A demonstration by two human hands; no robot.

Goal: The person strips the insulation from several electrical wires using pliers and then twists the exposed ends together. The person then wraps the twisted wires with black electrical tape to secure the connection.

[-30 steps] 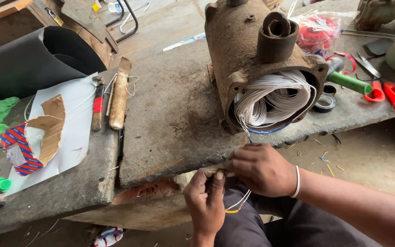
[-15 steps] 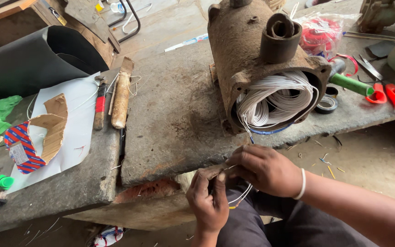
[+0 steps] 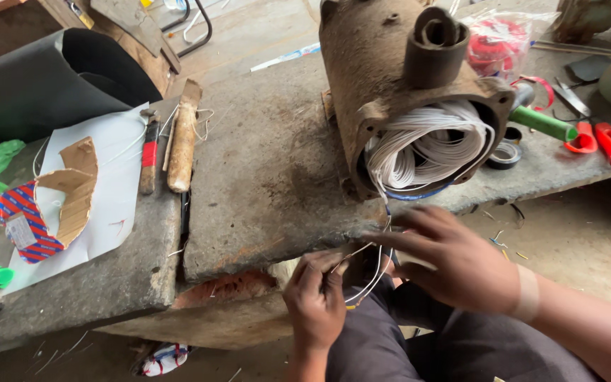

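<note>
Left hand [image 3: 314,305] pinched on thin wires [image 3: 370,272] below the slab edge. Right hand [image 3: 454,263] just beside, fingers spread over the same wires, grip unclear. Wires leading up to white coil [image 3: 426,145] inside rusty motor [image 3: 397,78], lying on concrete slab [image 3: 263,177]. Right of motor: tape roll [image 3: 505,154], green-handled tool [image 3: 542,124], red scissors [image 3: 599,138]. Left: hammer [image 3: 148,152], wooden stick [image 3: 182,138], white paper [image 3: 111,205], torn cardboard [image 3: 72,187].

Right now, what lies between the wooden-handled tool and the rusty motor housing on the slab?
In the head view, only bare stained concrete slab lies between the wooden-handled tool and the motor housing.
</note>
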